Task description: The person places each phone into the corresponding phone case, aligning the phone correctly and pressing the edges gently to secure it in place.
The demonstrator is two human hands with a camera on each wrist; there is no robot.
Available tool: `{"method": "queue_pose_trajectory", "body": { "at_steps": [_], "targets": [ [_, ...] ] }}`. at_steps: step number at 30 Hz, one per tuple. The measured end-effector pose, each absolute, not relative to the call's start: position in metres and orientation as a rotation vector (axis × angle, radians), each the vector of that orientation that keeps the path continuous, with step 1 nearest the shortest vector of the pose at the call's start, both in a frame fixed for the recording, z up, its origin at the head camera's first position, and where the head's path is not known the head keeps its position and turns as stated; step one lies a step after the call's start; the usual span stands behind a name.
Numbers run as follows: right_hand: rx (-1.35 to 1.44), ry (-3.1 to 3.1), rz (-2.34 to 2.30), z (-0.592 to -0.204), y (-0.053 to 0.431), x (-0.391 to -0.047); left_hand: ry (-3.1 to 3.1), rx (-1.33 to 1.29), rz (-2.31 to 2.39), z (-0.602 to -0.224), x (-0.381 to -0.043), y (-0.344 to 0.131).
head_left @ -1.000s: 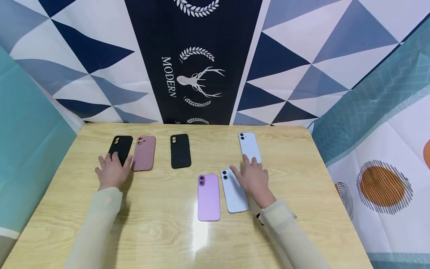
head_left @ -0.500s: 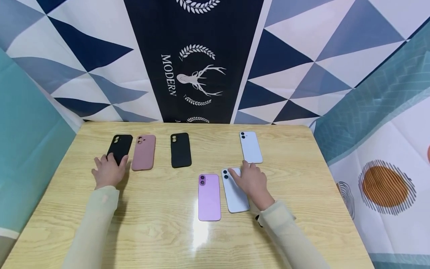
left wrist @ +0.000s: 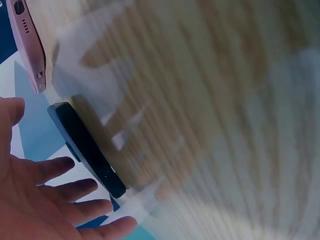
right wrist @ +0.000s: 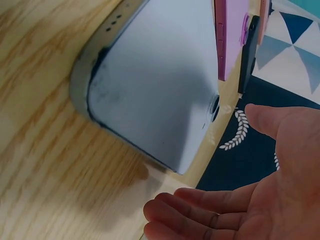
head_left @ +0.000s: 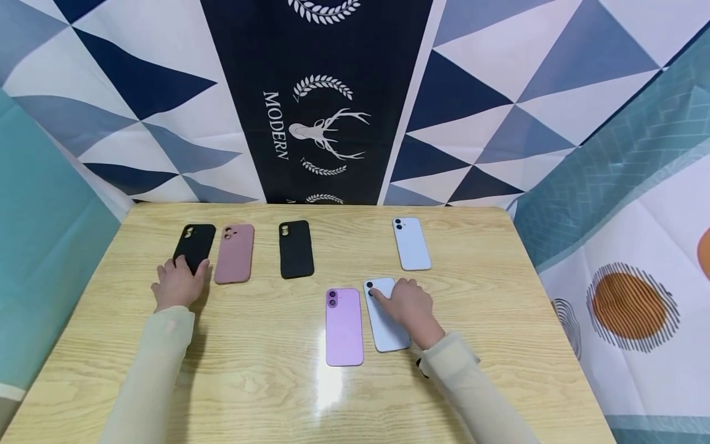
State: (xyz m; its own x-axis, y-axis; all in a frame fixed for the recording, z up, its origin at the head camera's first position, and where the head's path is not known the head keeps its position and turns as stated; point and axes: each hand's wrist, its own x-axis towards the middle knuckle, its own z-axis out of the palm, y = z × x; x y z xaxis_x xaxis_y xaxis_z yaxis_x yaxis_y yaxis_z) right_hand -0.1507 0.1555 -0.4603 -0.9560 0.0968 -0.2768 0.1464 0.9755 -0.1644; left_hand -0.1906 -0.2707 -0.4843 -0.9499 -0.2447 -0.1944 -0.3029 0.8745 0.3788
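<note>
My left hand [head_left: 179, 285] is over the lower end of a black phone case [head_left: 195, 243] at the table's far left. In the left wrist view its fingers are spread and fairly straight beside the black case, not curled round it. My right hand [head_left: 412, 308] hovers over the right side of the nearer pale blue phone [head_left: 385, 325], the thumb near its camera lenses. The right wrist view shows this hand's thumb and fingers apart, with a gap to the phone. A lavender phone [head_left: 344, 333] lies just left of it.
A pink phone case [head_left: 235, 254] lies right of the left black case, and another black phone case [head_left: 296, 250] further right. A second pale blue phone [head_left: 412, 244] lies behind my right hand. Patterned cloth [head_left: 355, 160] rises at the wooden table's back edge.
My right hand has drawn back from the farther pale blue phone toward the nearer one. My left hand has stayed nearly in place over the black phone case.
</note>
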Motion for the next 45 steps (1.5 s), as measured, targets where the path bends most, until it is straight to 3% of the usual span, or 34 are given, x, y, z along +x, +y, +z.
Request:
{"method": "queue_pose_trajectory", "body": {
  "at_steps": [45],
  "targets": [
    [0.25,2.844,-0.298,-0.476,0.143,-0.145,2.91,-0.468,0.649,-0.496,-0.206,-0.286]
  ]
}}
